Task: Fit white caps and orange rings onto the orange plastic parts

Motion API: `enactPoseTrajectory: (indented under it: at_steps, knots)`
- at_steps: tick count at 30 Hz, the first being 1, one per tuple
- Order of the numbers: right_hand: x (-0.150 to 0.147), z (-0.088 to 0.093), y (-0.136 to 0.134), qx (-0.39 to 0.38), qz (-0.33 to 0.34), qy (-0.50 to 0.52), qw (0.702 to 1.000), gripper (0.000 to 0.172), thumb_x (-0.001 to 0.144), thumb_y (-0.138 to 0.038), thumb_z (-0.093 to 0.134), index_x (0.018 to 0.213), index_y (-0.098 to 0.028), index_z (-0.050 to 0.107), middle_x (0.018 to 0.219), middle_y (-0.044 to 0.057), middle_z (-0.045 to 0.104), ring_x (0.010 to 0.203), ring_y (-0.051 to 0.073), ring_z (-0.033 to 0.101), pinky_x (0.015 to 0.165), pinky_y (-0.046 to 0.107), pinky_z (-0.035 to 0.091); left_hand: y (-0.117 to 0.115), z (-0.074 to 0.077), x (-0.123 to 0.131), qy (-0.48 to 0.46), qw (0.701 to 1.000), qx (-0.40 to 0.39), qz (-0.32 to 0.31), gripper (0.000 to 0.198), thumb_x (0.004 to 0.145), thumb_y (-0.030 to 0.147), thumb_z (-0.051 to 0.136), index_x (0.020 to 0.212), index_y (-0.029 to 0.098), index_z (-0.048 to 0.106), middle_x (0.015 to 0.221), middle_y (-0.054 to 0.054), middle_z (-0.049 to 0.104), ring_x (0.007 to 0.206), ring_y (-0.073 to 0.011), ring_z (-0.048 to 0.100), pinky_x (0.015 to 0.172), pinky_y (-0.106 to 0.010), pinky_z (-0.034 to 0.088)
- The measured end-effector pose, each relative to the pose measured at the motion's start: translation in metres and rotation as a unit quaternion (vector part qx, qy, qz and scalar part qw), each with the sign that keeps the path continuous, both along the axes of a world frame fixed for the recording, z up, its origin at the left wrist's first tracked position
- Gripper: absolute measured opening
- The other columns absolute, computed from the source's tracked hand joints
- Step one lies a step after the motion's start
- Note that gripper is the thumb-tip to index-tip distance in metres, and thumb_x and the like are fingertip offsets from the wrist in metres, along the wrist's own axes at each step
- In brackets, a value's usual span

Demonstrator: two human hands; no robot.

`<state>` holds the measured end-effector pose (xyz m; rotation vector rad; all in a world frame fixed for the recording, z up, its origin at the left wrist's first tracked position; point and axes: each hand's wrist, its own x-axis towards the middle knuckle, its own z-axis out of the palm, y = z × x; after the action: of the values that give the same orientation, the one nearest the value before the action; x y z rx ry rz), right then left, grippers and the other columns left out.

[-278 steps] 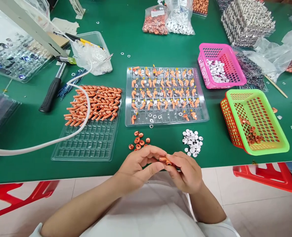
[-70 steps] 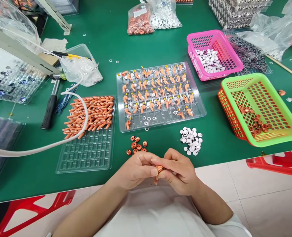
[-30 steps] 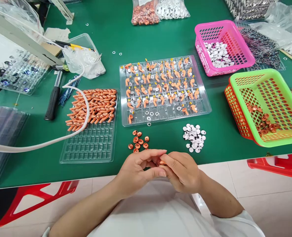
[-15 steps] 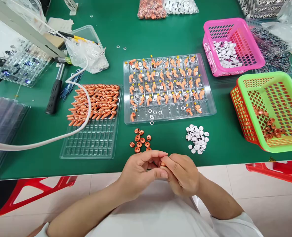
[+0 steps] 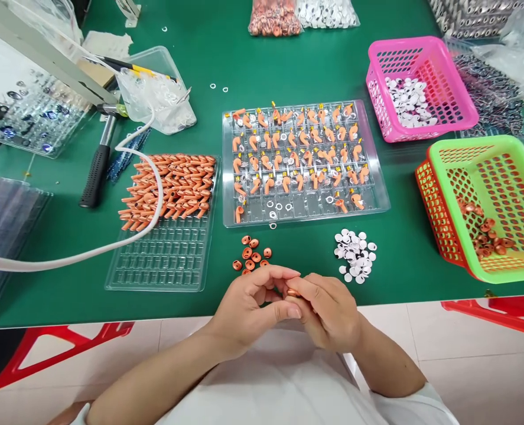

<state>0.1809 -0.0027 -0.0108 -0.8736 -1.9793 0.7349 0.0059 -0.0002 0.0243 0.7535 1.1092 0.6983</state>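
Observation:
My left hand (image 5: 248,307) and my right hand (image 5: 328,310) meet at the table's near edge, fingers pinched together on a small orange earbud part (image 5: 292,292). Only a sliver of it shows between the fingertips. Just beyond my hands lie a small cluster of orange caps (image 5: 250,257) and a heap of white discs (image 5: 354,255). Behind those sits a clear compartment tray (image 5: 377,200) holding rows of orange earbud pieces (image 5: 297,153).
A second clear tray (image 5: 164,260) at left carries stacked orange stems (image 5: 173,189), crossed by a white cable (image 5: 67,257). A hammer (image 5: 95,171) lies further left. A pink basket (image 5: 421,88) of white discs and a green basket (image 5: 487,200) with orange caps stand at right. Bags line the far edge.
My hands stay together at the near edge, still working the small orange part. The view has shifted slightly; nothing on the table has moved.

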Motion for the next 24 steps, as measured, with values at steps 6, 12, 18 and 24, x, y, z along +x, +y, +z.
enactPoseTrajectory:
  at_steps: [6, 12, 18, 24]
  knots:
    - [-0.008, 0.011, -0.001, -0.137, -0.136, 0.019, 0.981, 0.010, 0.095, -0.023, 0.056, 0.094, -0.020, 0.065, 0.070, -0.001, 0.068, 0.055, 0.011, 0.058, 0.052, 0.021, 0.048, 0.003, -0.001, -0.003, 0.126, 0.985, 0.109, -0.040, 0.050, 0.067, 0.024, 0.086, 0.112, 0.020, 0.064, 0.084, -0.001, 0.069, 0.071, -0.0148, 0.064, 0.068, -0.027, 0.054]
    - [-0.018, 0.008, -0.008, -0.166, -0.220, 0.019, 0.961, 0.021, 0.093, -0.034, 0.060, 0.081, -0.019, 0.067, 0.065, -0.001, 0.070, 0.050, 0.011, 0.061, 0.047, 0.020, 0.049, -0.007, -0.019, 0.005, 0.313, 0.857, 0.410, -0.013, 0.009, 0.085, 0.022, 0.068, 0.091, 0.020, 0.061, 0.080, -0.003, 0.072, 0.072, -0.0174, 0.066, 0.069, -0.030, 0.051]
    - [-0.018, 0.003, -0.014, -0.139, -0.246, -0.035, 0.959, 0.033, 0.092, -0.048, 0.058, 0.078, -0.020, 0.067, 0.063, 0.000, 0.069, 0.048, 0.014, 0.061, 0.044, 0.023, 0.048, -0.010, -0.027, 0.001, 0.305, 0.787, 0.537, 0.016, 0.009, 0.091, 0.019, 0.058, 0.099, 0.021, 0.061, 0.087, -0.008, 0.078, 0.075, -0.0190, 0.072, 0.072, -0.030, 0.055]
    - [-0.010, 0.010, -0.005, -0.110, -0.104, -0.026, 0.988, 0.020, 0.092, -0.043, 0.056, 0.085, -0.028, 0.068, 0.062, 0.000, 0.066, 0.046, 0.018, 0.064, 0.038, 0.025, 0.051, -0.005, -0.018, -0.025, 0.328, 0.793, 0.513, 0.016, 0.012, 0.091, 0.018, 0.059, 0.099, 0.021, 0.067, 0.086, -0.004, 0.079, 0.073, -0.0173, 0.073, 0.071, -0.027, 0.055]
